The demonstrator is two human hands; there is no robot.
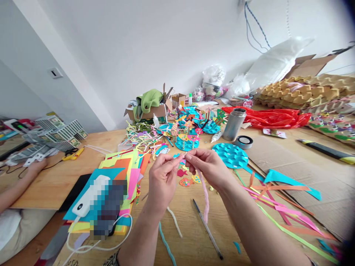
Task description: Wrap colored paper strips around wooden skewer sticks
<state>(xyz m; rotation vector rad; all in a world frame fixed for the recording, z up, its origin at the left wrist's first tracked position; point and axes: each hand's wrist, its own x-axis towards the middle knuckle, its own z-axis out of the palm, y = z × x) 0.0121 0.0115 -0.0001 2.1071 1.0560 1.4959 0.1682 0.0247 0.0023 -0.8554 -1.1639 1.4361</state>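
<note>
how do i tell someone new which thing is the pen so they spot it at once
On the wooden table, find the right hand with the pink strand hanging below it. The pen lies slanted at that strand's lower end. It is dark and straight, unlike the curving white strand and blue strand to its left.

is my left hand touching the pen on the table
Apart: the head view shows bare wood of the table between the left hand and the pen.

Both hands [164, 176] [202, 165] raised, fingertips pinched close
</note>
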